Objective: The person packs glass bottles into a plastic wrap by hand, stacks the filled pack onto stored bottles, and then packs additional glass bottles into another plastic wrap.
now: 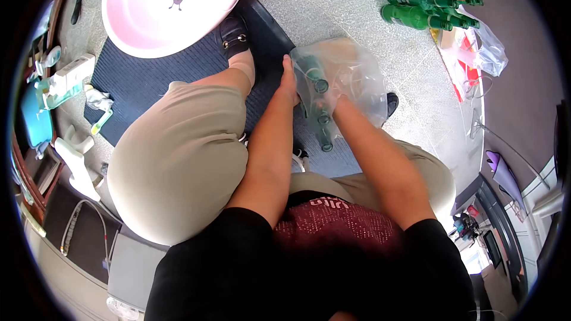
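A clear plastic bag (372,80) sits between my two hands, low in front of my body. Inside it lie several green glass bottles (322,87), their necks pointing toward me. My left hand (288,80) grips the bag's left side, its fingers up along the plastic and partly hidden by it. From the right, my right hand (344,86) reaches into the bag. Cloudy plastic covers its fingers, so what they do there cannot be made out.
More green bottles (416,16) lie grouped on the floor at the upper right, beside a crumpled plastic bag (491,47). A pink basin (140,15) rests at the upper left, partly over the dark ribbed mat (143,86). A white spray bottle (77,163) is at the left.
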The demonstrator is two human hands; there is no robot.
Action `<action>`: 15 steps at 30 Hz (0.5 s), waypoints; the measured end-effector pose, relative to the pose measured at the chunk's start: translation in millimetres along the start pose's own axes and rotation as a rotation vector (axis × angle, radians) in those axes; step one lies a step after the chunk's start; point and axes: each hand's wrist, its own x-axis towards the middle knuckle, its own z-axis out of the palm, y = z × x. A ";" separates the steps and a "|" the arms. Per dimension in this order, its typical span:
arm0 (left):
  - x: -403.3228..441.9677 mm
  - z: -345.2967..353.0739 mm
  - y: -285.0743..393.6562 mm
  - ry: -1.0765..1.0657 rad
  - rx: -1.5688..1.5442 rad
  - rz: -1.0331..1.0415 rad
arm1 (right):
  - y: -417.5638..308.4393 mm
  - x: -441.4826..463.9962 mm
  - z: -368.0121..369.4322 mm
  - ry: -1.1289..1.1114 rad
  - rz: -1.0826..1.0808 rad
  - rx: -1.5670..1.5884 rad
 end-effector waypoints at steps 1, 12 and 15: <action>1.3 -1.8 -3.3 -0.042 -0.031 0.082 | -1.6 -0.2 5.1 0.058 -0.024 0.014; 2.6 0.9 -6.5 0.275 0.387 0.319 | -12.0 -70.7 -29.3 0.155 0.078 0.411; -27.7 25.8 -2.8 0.478 0.450 0.561 | -22.7 -97.0 -36.8 0.222 0.253 0.668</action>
